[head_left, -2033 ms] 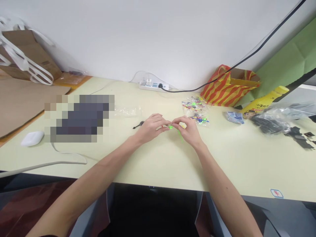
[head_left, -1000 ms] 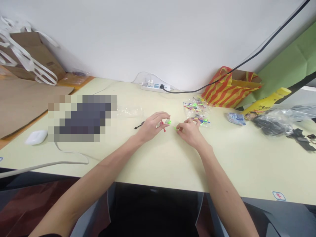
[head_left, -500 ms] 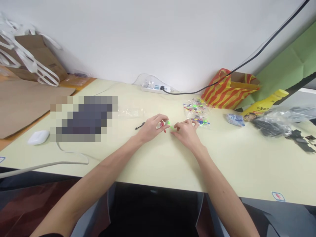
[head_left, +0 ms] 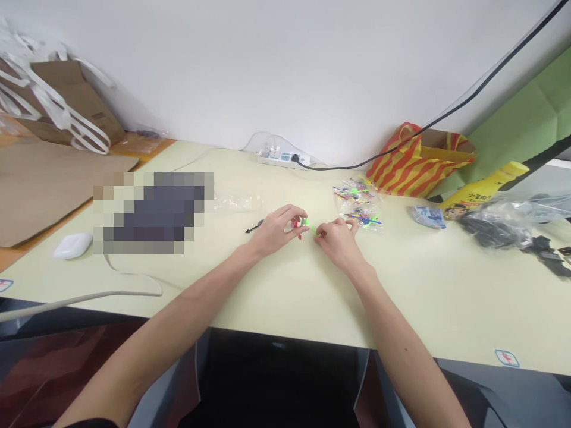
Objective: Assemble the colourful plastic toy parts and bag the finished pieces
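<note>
My left hand (head_left: 279, 230) is closed in a pinch around a small green plastic piece (head_left: 306, 222). A small red and white piece (head_left: 294, 224) shows inside the curl of its fingers; their exact shapes are too small to make out. Facing it, my right hand (head_left: 338, 239) pinches a thin bright-green plastic piece (head_left: 313, 230), whose tip points toward the left hand. Whether the two green parts touch, I cannot tell. Behind my left wrist lies a black arrow-shaped piece (head_left: 253, 227), partly hidden.
Clear bags of small coloured plastic parts (head_left: 357, 191) lie beyond my right hand. Further right are a striped paper bag (head_left: 417, 163), a blue-white packet (head_left: 428, 216) and a yellow bottle (head_left: 484, 189). A power strip (head_left: 279, 158) sits by the wall; a white case (head_left: 72, 245) is left.
The view has shifted slightly. My right thumb and fingers have drawn closer together on the green piece, while my left hand keeps nearly the same pose.
</note>
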A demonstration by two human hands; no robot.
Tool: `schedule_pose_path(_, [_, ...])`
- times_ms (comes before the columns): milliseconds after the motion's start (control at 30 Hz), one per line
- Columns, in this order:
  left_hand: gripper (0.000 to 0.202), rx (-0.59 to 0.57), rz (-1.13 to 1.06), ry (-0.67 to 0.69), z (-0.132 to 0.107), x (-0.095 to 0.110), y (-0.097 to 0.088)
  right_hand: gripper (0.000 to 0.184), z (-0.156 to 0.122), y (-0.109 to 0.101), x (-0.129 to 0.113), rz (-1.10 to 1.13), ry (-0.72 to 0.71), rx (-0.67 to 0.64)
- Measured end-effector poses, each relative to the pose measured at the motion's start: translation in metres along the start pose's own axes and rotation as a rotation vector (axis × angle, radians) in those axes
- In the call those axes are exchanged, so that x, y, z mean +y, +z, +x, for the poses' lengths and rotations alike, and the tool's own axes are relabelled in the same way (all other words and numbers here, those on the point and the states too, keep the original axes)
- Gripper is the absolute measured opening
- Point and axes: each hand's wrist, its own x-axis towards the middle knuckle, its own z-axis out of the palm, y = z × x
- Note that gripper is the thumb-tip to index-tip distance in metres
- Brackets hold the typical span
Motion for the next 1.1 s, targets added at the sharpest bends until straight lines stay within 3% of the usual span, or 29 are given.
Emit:
schedule_pose_path(367, [0.019,-0.009,0.002,-0.012,-0.001,-0.001,0.001,0.018,-0.002,0.001,-0.009,0.031,0.086,0.07])
schedule_pose_path(567, [0.021,0.041,-0.065,-0.012,-0.001,-0.002,0.002,0.016,0.002,-0.009,-0.007,0.633,0.151,0.231])
schedule_pose_path(733, [0.018,0.049,-0.17,-0.012,-0.001,-0.003,0.004,0.028,0.004,-0.01,-0.006,1.088,0.162,0.238])
schedule_pose_path(1100, [0.021,0.091,-0.228,-0.041,-0.001,-0.004,0.005,0.03,0.005,-0.007,-0.011,1.323,0.207,0.096])
